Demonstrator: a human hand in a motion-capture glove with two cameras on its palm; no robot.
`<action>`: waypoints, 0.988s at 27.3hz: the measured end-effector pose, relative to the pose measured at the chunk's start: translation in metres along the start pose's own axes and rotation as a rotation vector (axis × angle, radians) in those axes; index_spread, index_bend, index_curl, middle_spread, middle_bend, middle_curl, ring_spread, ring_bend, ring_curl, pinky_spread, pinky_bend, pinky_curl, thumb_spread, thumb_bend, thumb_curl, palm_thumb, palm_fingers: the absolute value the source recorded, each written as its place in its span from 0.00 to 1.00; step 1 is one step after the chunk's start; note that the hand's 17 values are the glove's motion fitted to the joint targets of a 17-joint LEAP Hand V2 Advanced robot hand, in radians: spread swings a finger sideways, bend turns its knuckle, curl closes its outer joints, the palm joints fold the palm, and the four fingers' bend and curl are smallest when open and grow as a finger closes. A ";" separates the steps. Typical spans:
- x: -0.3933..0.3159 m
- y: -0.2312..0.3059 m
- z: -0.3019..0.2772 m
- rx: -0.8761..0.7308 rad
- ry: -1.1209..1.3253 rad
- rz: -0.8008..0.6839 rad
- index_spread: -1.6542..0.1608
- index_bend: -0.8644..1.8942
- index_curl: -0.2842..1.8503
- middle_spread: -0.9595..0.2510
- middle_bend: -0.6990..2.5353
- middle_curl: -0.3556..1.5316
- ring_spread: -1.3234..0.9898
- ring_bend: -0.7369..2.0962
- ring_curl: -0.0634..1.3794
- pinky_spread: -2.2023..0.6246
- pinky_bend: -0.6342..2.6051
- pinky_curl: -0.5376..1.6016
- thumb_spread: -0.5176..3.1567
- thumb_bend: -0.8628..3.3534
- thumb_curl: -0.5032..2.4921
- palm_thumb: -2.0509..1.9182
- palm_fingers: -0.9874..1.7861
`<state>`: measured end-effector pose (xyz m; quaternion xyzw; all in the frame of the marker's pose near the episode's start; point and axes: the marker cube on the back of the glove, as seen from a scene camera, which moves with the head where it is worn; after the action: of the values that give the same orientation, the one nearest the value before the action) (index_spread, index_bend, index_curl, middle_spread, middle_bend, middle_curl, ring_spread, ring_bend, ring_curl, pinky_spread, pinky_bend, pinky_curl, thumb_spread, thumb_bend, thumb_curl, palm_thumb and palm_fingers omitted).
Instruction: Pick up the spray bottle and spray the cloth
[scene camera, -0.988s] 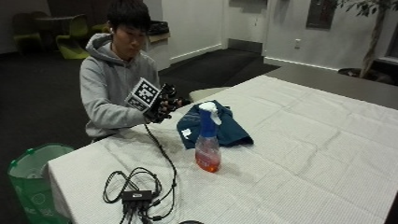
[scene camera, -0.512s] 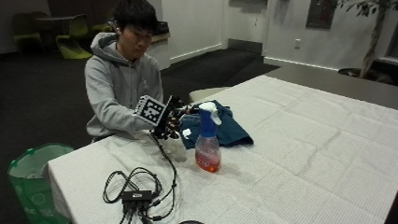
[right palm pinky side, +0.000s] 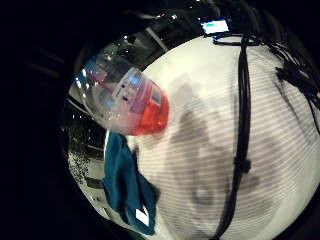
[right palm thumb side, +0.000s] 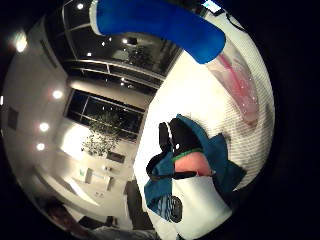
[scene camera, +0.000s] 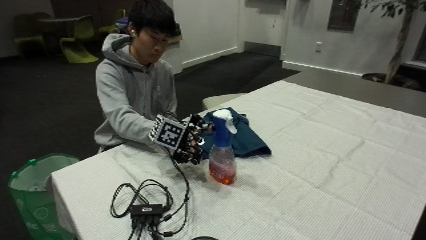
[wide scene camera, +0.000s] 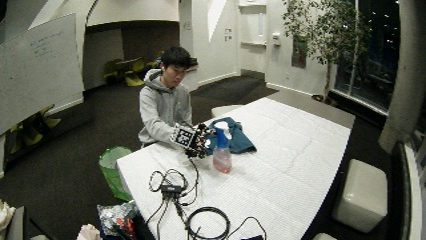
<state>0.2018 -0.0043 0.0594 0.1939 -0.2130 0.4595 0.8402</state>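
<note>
A spray bottle (scene camera: 221, 152) with a blue head, a clear body and orange liquid at its base stands upright on the white tablecloth (scene camera: 319, 165). Right behind it lies a crumpled teal cloth (scene camera: 245, 136). My gloved right hand (scene camera: 190, 144) is raised beside the bottle on the person's side, palm facing it, fingers relaxed and holding nothing. In the little finger side palm view the bottle (right palm pinky side: 120, 97) looms close, with the cloth (right palm pinky side: 125, 185) beyond it. The thumb side palm view shows the blue spray head (right palm thumb side: 160, 22) close by, and the cloth (right palm thumb side: 227, 167).
A bundle of black cables with a small hub (scene camera: 146, 206) lies on the table near its front corner. A green bin (scene camera: 30, 192) stands on the floor beside the table. A white stool (wide scene camera: 363, 195) stands at the table's far side.
My gloved hand has come down and across from in front of the person's chest to right beside the bottle. The bottle and cloth have stayed put.
</note>
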 end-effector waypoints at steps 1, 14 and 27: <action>0.001 -0.001 0.002 0.000 -0.005 0.001 0.77 0.35 0.19 0.90 0.29 0.37 0.63 0.41 0.26 0.87 0.40 0.42 0.42 0.20 0.30 0.69 0.35; 0.007 -0.031 0.031 0.029 -0.121 0.106 0.77 0.36 0.20 0.89 0.30 0.37 0.62 0.42 0.26 0.87 0.39 0.42 0.42 0.20 0.30 0.69 0.36; 0.007 -0.055 0.053 0.101 -0.223 0.150 0.78 0.37 0.22 0.84 0.28 0.37 0.60 0.45 0.27 0.86 0.38 0.41 0.41 0.20 0.31 0.70 0.45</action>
<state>0.2427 -0.0550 0.0999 0.2694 -0.2954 0.5068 0.7638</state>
